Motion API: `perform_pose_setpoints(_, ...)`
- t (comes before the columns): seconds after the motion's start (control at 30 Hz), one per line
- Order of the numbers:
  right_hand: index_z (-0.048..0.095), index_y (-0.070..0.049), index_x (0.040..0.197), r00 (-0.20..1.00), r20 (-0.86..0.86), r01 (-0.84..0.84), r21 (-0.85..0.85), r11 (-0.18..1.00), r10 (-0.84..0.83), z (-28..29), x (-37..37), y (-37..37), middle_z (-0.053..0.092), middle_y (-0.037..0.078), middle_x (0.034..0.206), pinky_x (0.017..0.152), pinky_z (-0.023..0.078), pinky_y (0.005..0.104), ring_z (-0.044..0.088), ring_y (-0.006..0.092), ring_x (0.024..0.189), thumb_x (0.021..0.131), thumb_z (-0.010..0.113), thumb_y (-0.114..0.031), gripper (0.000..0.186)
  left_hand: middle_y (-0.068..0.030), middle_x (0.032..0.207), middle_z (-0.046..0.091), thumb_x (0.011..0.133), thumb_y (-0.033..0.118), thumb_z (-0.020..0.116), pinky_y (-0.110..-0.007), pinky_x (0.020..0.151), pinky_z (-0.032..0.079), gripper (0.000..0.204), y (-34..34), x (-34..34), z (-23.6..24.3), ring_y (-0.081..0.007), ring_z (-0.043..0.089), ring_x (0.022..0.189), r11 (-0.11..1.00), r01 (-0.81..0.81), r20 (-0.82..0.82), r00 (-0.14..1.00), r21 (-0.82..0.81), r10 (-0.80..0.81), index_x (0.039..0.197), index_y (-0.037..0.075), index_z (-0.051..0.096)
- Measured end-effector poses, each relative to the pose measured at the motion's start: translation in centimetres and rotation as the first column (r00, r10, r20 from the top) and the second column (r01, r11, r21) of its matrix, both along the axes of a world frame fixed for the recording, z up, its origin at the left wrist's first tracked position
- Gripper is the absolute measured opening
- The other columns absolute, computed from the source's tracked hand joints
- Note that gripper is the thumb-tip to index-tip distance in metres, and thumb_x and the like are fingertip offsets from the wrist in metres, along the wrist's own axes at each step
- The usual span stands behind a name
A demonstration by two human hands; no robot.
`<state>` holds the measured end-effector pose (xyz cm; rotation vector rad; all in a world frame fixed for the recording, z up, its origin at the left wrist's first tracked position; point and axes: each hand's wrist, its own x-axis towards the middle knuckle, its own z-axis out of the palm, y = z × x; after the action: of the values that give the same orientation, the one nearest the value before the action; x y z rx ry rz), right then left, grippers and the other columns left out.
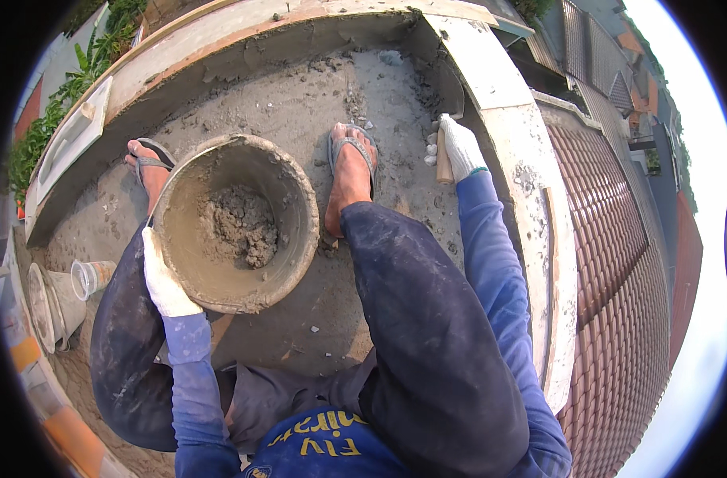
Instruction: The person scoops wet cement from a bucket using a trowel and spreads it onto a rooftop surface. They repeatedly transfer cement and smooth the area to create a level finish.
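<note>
A mortar-caked bucket (180, 219) stands tilted between my legs, its mouth facing me. A lump of wet grey mortar (244, 227) lies in its bottom. My left hand (164, 275), in a white knit glove, grips the bucket's near-left rim. Over to the right, my gloved right hand (461, 149) is closed round the wooden handle (444, 159) of a trowel. The trowel's blade (452, 99) is against the inner face of the low plastered wall (427, 56), partly hidden by the glove.
Boards (479, 72) cap the wall's top. A white board (75, 139) with a handle rests on the left ledge. A plastic cup (92, 279) and stacked dirty buckets (52, 307) stand at left. Beyond the right wall lies a tiled roof (598, 207). Mortar crumbs litter the floor (299, 103).
</note>
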<state>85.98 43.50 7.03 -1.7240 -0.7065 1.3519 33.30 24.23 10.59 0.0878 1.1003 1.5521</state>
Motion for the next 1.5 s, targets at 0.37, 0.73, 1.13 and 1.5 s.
perform_pose_setpoints(0.37,0.062,-0.004,0.108,0.922,0.387,-0.072,0.105,0.992,0.026,1.2,-2.3,-7.1,0.063,0.007,0.085,0.052,0.058,0.037,0.065,0.0163,0.062,0.116,0.058,-0.043,0.04,-0.0117,0.152,0.069,0.117,0.049,0.057,-0.046,0.115,0.054,0.058,-0.3,-0.4,0.0,-0.0279,0.067,0.134,0.999,-0.049,-0.035,0.998,-0.019,0.048,0.154,0.005,0.063)
perform_pose_setpoints(0.73,0.063,0.001,0.122,0.983,0.157,-0.07,-0.151,0.986,0.094,-4.4,-0.7,1.1,0.067,0.014,0.096,0.058,0.065,0.0432,0.07,0.024,0.071,0.113,0.06,-0.042,0.044,-0.0103,0.151,0.069,0.118,0.046,0.057,-0.043,0.113,0.055,0.055,-0.1,0.3,0.2,-0.0253,0.068,0.132,0.998,-0.056,-0.055,0.997,-0.015,0.055,0.154,0.005,0.063)
perform_pose_setpoints(1.13,0.063,-0.007,0.116,0.99,-0.097,0.103,-0.026,0.994,-0.105,1.0,-0.7,-4.8,0.063,0.006,0.083,0.051,0.059,0.0359,0.063,0.0173,0.059,0.117,0.059,-0.044,0.037,-0.0111,0.152,0.067,0.118,0.046,0.056,-0.043,0.116,0.053,0.057,-0.3,0.8,1.2,-0.0253,0.066,0.135,0.999,-0.049,-0.048,0.998,-0.02,0.048,0.156,0.004,0.061)
perform_pose_setpoints(1.5,0.065,0.001,0.107,0.903,0.398,-0.13,-0.107,0.986,0.163,-1.3,-1.6,-10.2,0.065,0.008,0.082,0.056,0.062,0.0369,0.07,0.0195,0.059,0.113,0.059,-0.043,0.044,-0.0114,0.158,0.063,0.118,0.049,0.057,-0.042,0.118,0.05,0.062,0.0,1.7,2.1,-0.0246,0.062,0.139,0.998,-0.04,-0.155,0.987,-0.045,0.032,0.161,0.005,0.056)
